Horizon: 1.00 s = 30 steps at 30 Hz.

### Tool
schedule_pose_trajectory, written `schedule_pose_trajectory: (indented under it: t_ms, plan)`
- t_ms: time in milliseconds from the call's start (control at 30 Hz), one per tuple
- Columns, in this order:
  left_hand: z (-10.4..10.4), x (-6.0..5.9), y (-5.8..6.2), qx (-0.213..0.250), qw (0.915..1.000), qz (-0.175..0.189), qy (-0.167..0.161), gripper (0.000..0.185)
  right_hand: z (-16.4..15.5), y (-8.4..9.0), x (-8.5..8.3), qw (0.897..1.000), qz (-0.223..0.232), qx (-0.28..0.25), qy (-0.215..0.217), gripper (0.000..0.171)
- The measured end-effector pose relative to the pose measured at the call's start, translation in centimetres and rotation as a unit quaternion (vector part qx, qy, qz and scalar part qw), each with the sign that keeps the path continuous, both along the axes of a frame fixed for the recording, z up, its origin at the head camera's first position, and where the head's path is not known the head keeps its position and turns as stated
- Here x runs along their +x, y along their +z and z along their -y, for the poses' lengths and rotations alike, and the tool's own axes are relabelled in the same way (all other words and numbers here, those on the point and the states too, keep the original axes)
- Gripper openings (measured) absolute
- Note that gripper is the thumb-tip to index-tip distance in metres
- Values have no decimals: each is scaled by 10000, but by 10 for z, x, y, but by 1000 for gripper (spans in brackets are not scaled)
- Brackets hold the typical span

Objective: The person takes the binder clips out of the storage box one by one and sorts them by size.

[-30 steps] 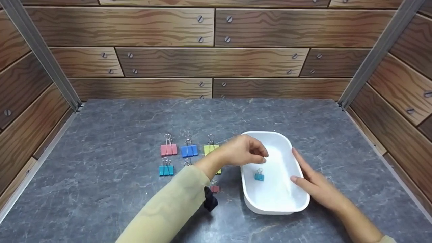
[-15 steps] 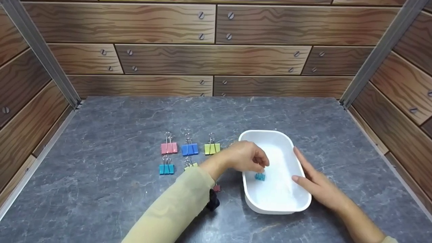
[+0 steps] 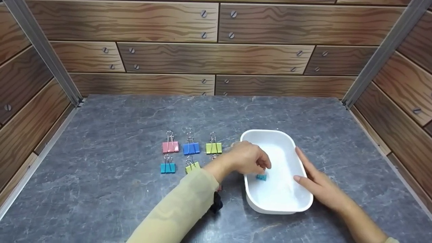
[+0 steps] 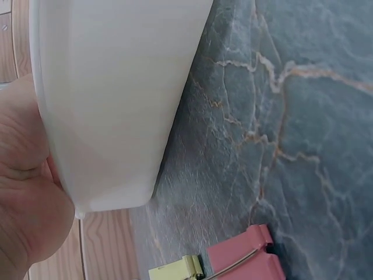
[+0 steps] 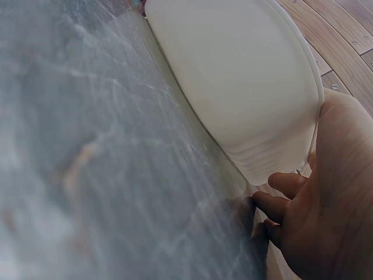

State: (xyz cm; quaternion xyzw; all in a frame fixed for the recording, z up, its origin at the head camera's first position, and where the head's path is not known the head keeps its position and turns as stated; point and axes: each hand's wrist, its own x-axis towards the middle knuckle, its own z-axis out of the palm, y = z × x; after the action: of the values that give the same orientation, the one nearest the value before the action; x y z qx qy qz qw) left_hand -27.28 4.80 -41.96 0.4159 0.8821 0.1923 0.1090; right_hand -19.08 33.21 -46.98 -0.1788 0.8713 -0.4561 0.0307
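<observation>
My left hand [image 3: 248, 158] reaches over the near-left rim of a white plastic tub [image 3: 302, 168]. Down inside, its thumb and fingertips pinch the wire handles of a small teal binder clip [image 3: 261, 177], which the fingers partly cover. On the opposite side my right hand [image 3: 319, 184] grips the tub, thumb over the rim and fingers along the outer wall. The right wrist view shows this hand [image 5: 326, 198] with fingers beneath the rim. In the left wrist view the tub wall [image 4: 116, 105] hides the left fingertips.
Left of the tub lie more binder clips: pink [image 3: 170, 147], blue [image 3: 191, 148], yellow [image 3: 214, 148], a larger teal one [image 3: 167, 168] and a tilted yellow-green one [image 3: 192, 167]. The left forearm partly covers others. Wood-patterned walls [image 3: 216, 57] border the grey marbled table [image 3: 101, 141].
My left hand has lowered into the tub, its fingertips coming down onto the teal clip's handles. The right hand keeps its grip. The head view has shifted slightly.
</observation>
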Motion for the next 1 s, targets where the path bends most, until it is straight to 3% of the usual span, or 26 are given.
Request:
schedule_pose_trajectory:
  t_ms: [633, 833, 1000]
  plan:
    - [-4, 1, 2, -214, 9995, -214, 76, 17, -1, -1, 0, 10000, -34, -53, 4, 79]
    - [-4, 1, 1, -162, 9995, -249, 60, 18, 0, 0, -1, 10000, -40, 23, 8, 79]
    - [-4, 3, -2, 65, 9995, -174, 239, 16, 0, 0, -1, 10000, 22, 27, 6, 79]
